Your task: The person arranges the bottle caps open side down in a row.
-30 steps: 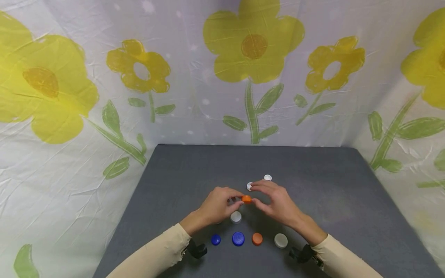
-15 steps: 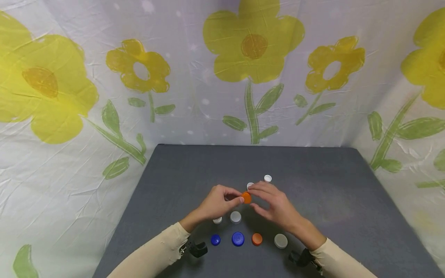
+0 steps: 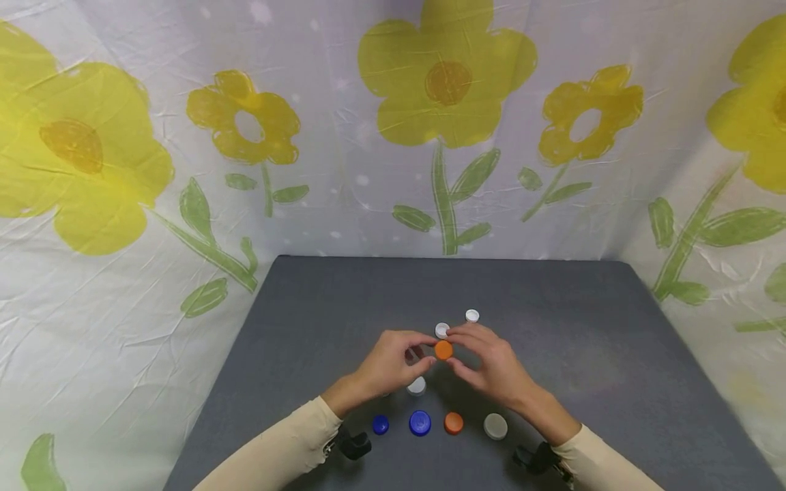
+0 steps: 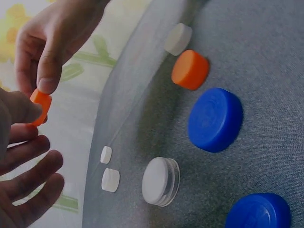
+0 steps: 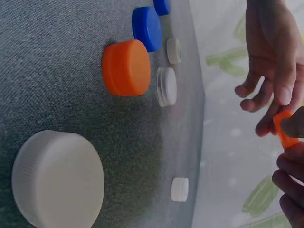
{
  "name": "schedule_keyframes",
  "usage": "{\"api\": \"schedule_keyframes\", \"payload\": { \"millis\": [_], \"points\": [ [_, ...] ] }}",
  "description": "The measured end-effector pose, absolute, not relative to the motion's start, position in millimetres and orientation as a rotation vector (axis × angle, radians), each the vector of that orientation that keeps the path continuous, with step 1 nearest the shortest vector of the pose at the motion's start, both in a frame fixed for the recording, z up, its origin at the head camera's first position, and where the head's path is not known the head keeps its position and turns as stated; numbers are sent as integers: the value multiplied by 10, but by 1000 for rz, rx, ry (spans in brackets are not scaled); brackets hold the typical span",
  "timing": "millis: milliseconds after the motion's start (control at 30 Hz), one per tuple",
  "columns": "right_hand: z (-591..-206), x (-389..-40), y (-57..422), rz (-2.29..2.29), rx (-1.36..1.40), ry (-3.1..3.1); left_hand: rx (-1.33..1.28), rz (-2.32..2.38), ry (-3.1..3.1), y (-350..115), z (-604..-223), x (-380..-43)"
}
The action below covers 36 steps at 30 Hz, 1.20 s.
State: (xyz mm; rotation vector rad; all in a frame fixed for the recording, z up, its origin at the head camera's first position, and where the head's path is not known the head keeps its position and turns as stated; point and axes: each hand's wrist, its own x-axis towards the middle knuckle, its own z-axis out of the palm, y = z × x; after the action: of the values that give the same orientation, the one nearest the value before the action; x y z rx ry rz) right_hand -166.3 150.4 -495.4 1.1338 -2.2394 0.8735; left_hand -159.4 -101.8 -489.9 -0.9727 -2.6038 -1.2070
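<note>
An orange bottle cap point(image 3: 443, 350) is up between my two hands, over the middle of the dark table. My left hand point(image 3: 393, 358) pinches it from the left with thumb and forefinger, the other fingers spread in the left wrist view. From the right, my right hand point(image 3: 491, 358) has thumb and fingertips at its edge; in the right wrist view that thumb overlaps the held orange cap point(image 5: 284, 128). Below my hands, a grey-white cap point(image 3: 416, 386) lies on the table. Just beyond the fingertips lies a small white cap point(image 3: 441, 331).
Along the near side lie a small blue cap point(image 3: 381, 425), a larger blue cap point(image 3: 420, 423), a second orange cap point(image 3: 454, 423) and a large off-white cap point(image 3: 495, 426). Another white cap point(image 3: 472, 316) lies farther back. A flower-printed curtain point(image 3: 331, 204) hangs behind the table point(image 3: 552, 293).
The orange cap has tilted round to show its round face and shifted slightly right, towards my right fingers. My left fingers moved right with it. The caps on the table stayed put.
</note>
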Motion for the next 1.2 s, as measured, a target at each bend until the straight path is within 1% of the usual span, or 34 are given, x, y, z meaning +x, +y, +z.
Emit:
{"api": "schedule_keyframes", "payload": {
  "millis": [233,533,900,1200],
  "points": [
    [-4960,-1618,1530,906,1124,-2286,-1037,-864,-2552,-950,-4920,-1598],
    [-5053,-1572,1586,846,1116,-2365,-1110,-623,-2608,-882,-4957,-1591],
    [-5212,-1477,1600,758,1119,-2520,-1172,-270,-2745,-757,-5178,-1607],
    [-5310,-1456,1583,687,1123,-2614,-1188,-75,-2757,-689,-5259,-1572]
  ]
}}
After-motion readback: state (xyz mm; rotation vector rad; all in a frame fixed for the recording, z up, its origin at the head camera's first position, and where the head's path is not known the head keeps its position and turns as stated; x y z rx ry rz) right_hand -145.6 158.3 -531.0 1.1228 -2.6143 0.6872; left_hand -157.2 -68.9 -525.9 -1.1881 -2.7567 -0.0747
